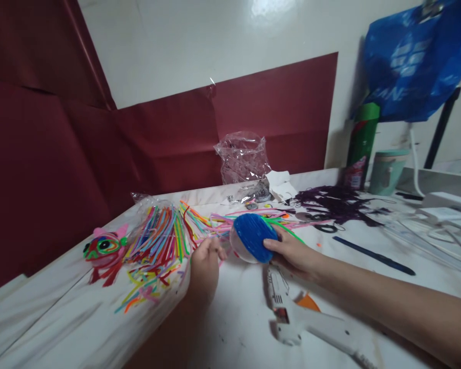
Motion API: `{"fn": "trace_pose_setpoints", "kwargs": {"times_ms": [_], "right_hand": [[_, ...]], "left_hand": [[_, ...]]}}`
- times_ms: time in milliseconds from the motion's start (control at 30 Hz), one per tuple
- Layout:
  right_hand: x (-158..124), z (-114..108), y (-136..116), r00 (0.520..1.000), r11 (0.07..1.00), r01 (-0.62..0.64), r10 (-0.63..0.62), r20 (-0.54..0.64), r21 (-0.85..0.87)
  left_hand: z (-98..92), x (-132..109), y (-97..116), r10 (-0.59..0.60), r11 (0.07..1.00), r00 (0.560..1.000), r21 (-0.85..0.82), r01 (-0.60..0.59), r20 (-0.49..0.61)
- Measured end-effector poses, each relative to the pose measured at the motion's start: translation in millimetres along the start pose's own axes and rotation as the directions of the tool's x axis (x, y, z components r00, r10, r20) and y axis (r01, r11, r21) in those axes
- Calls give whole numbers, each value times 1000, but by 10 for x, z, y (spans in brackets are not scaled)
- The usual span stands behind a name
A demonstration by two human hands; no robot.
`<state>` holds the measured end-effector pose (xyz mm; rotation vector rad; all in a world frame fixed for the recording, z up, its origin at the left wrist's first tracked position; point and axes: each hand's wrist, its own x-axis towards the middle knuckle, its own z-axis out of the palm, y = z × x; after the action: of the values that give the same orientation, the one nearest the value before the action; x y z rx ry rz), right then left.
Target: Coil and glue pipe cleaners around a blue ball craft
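At the far left of the table, a clear bag sits around the far end of a bundle of colourful fuzzy sticks; their near ends spread out onto the tabletop. Another clear bag stands crumpled at the far middle, against dark red paper; its contents are hard to make out. At the far right, a green cup wears a lid, which hides its inside, and stands just right of a green can. A blue bag hangs above them, its contents out of sight.

The ball, part clear and part covered in blue, is in the right hand, which is closed around its right side, thumb on the near face and fingers behind. The left hand is just left of the ball, fingers curled in; whether it pinches anything cannot be told. A glue gun lies on the near side, below the ball and right hand.
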<state>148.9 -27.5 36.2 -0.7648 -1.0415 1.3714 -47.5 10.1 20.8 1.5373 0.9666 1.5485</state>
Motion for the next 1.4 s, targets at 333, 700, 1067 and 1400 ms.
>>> {"fn": "trace_pose_setpoints", "kwargs": {"times_ms": [333,700,1067,1400], "right_hand": [[3,-9,115,992,992,64,-75,-100,-112],[-63,65,91,973,972,38,-89,-213,-232],[138,-201,78,999,958,0,-13,44,286],[81,-253,24,933,905,-116,-41,356,408]], "left_hand": [[55,-156,147,652,608,716,392,-691,251],[111,-199,135,589,644,784,473,-601,196],[68,-69,187,3,998,1000,55,-2,-20],[69,-72,153,-102,995,986,24,100,134]]}}
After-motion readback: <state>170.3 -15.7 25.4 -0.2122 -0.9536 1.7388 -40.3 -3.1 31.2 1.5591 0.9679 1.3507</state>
